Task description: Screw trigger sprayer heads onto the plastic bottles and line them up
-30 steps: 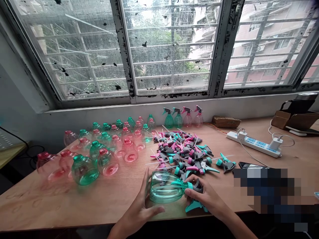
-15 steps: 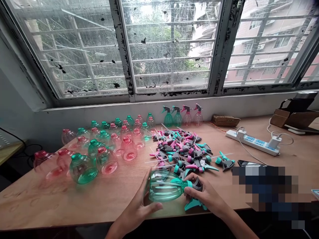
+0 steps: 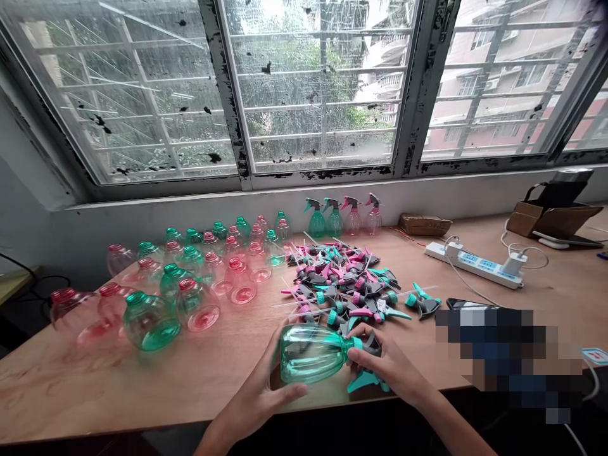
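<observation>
Grip: both hands closed, above the table, on one bottle held sideways at lower centre of the frame. Step in hand, as judged: fastening its spray head, to the right of the bottle. Best done with the bottle braced firmly, head and neck in line, turning the collar rather than the bottle; a tilted start could cross the threads. Left hand: curled loosely round the base, thumb spread low. Right hand: thumb and fingers pinched nearly together on the teal collar; far fingers hidden.
</observation>
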